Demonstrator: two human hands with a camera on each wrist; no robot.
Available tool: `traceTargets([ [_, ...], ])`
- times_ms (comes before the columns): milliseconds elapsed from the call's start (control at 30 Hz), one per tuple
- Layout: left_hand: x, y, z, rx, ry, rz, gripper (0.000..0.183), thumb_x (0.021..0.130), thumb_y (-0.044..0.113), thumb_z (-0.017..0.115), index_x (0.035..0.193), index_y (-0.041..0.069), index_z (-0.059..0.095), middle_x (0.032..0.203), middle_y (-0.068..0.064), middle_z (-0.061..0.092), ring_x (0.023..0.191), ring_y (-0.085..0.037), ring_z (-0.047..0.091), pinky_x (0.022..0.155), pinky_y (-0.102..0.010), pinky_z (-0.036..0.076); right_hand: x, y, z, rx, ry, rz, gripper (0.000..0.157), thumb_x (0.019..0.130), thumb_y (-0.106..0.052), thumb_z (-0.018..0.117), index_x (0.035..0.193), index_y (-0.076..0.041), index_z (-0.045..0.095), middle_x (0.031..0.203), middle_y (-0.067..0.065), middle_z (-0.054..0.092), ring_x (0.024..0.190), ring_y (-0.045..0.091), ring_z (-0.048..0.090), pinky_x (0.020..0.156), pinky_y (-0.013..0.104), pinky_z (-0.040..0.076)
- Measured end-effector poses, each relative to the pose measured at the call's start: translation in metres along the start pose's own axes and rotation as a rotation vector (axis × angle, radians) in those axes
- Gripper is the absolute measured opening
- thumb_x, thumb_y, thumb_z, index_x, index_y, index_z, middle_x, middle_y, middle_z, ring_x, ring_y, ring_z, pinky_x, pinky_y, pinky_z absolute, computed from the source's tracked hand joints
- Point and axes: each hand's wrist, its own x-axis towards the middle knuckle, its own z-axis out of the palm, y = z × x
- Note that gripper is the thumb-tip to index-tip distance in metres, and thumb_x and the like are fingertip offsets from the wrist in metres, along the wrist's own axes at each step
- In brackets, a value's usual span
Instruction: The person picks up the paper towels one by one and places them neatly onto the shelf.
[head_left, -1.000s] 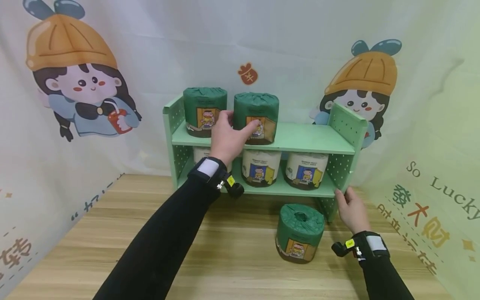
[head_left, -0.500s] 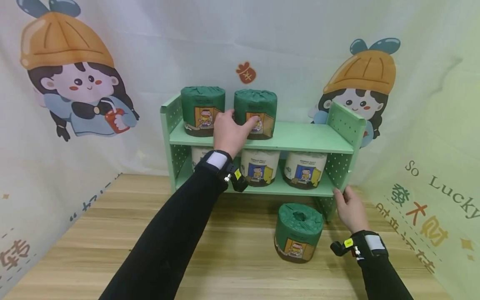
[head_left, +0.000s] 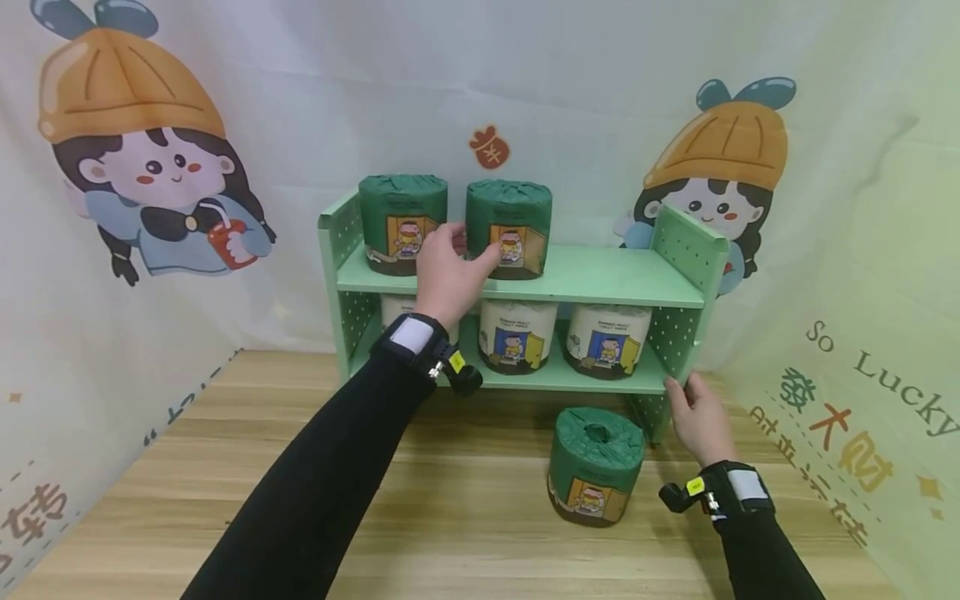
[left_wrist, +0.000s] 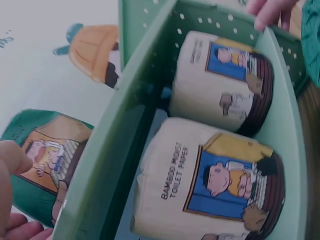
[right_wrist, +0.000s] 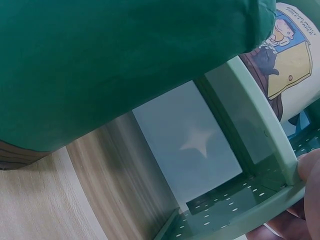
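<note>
A green-wrapped toilet roll (head_left: 519, 204) stands upright on the top tier of a light green two-tier shelf (head_left: 600, 275). My left hand (head_left: 450, 275) is at that roll's left side, its thumb by the printed front and its fingers in the gap beside another green toilet roll (head_left: 401, 200). In the left wrist view the thumb (left_wrist: 12, 159) overlaps the roll's picture, and any contact is hard to tell. My right hand (head_left: 703, 421) holds the shelf's right side panel at its lower front corner. In the right wrist view, its thumb (right_wrist: 311, 167) presses the panel's edge.
Cream-wrapped toilet rolls (head_left: 517, 337) stand on the lower tier, one partly behind my left arm. A third green roll (head_left: 596, 467) stands on the wooden table (head_left: 450, 517), in front of the shelf's right part. A printed cloth (head_left: 585, 125) hangs behind.
The green roll beside my left hand has shifted slightly back and settled on the top tier. My left thumb has slid left across its front. My right hand stays on the shelf.
</note>
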Motion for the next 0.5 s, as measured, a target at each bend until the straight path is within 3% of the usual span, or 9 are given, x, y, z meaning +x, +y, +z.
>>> traceTargets([
  [300, -0.031, -0.007, -0.017, -0.274, -0.075, 0.099, 0.045, 0.095, 0.028, 0.07, 0.132, 0.007, 0.057, 0.124, -0.006, 0.061, 0.11, -0.011, 0.055, 0.092, -0.031, 0.049, 0.0, -0.003, 0.0, 0.002, 0.0, -0.007, 0.045, 0.11, -0.033, 0.038, 0.14, -0.001, 0.047, 0.128, 0.028, 0.055, 0.111, 0.042, 0.053, 0.086, 0.062, 0.047],
  [500, -0.06, -0.018, -0.017, -0.308, -0.168, 0.178, 0.042, 0.095, 0.028, 0.069, 0.131, 0.007, 0.059, 0.127, -0.004, 0.061, 0.112, -0.011, 0.055, 0.091, -0.036, 0.051, -0.002, -0.003, 0.0, 0.004, 0.006, -0.011, 0.044, 0.11, -0.031, 0.039, 0.139, 0.0, 0.047, 0.128, 0.029, 0.055, 0.111, 0.043, 0.053, 0.085, 0.062, 0.047],
])
